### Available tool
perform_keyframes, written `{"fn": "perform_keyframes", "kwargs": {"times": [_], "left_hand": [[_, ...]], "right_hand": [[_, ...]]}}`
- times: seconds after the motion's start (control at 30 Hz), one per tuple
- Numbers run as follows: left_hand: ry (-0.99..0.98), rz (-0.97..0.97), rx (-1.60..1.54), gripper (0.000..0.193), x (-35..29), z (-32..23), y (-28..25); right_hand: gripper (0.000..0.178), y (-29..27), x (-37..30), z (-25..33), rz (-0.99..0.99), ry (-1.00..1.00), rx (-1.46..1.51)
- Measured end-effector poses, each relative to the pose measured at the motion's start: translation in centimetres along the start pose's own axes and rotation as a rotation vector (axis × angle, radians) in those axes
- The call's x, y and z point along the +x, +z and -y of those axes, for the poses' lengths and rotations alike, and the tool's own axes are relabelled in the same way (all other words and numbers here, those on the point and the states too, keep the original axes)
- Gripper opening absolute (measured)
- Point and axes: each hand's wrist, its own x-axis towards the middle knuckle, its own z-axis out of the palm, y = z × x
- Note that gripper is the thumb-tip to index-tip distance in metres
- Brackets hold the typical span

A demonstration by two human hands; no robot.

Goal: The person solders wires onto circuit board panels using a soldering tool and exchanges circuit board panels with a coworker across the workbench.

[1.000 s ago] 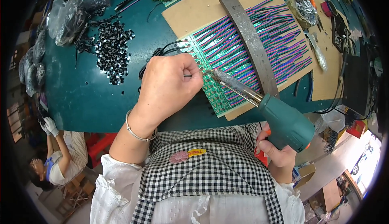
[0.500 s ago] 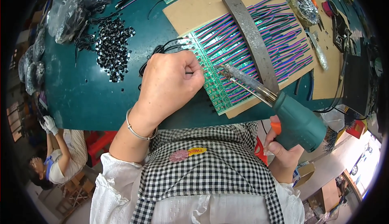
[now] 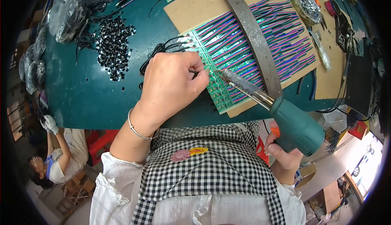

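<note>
My left hand (image 3: 171, 78) is closed in a pinch on a black cable (image 3: 193, 73), at the left edge of a green circuit board panel (image 3: 220, 96). My right hand (image 3: 285, 155) grips a green soldering gun (image 3: 299, 125) with an orange trigger. Its tip reaches the board just right of my left fingertips; whether it touches the cable end I cannot tell. Rows of thin coloured wires (image 3: 291, 48) run rightward from the panel. A heavy grey metal bar (image 3: 254, 37) lies across them. Other black cables (image 3: 171, 43) meet the panel's upper left edge.
Beneath the panel lies a cardboard sheet (image 3: 183, 15). Small black parts (image 3: 114, 48) form a pile on the green table (image 3: 73, 94), near plastic bags (image 3: 67, 19). A foil-covered lump (image 3: 307, 9) sits at the upper right. A gloved co-worker (image 3: 61, 155) is at the far left.
My left hand has shifted slightly right along the panel edge, still pinching the cable. The soldering gun has moved a little to the left and down, its tip staying near my fingers.
</note>
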Motion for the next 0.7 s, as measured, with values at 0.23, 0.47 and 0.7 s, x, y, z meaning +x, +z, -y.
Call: {"fn": "perform_keyframes", "kwargs": {"times": [0.23, 0.47, 0.7], "left_hand": [[-0.029, 0.022, -0.061, 0.006, 0.2, 0.0, 0.0], [-0.032, 0.022, -0.048, 0.006, 0.1, -0.1, 0.0], [-0.038, 0.027, -0.038, 0.007, 0.2, -0.1, 0.0]], "right_hand": [[0.060, -0.4, 0.2, -0.4, 0.094, 0.016, -0.051], [0.060, 0.3, 1.2, 0.1, 0.016, 0.050, -0.080], [0.065, 1.6, 1.4, 0.8, -0.275, 0.028, 0.206]]}}
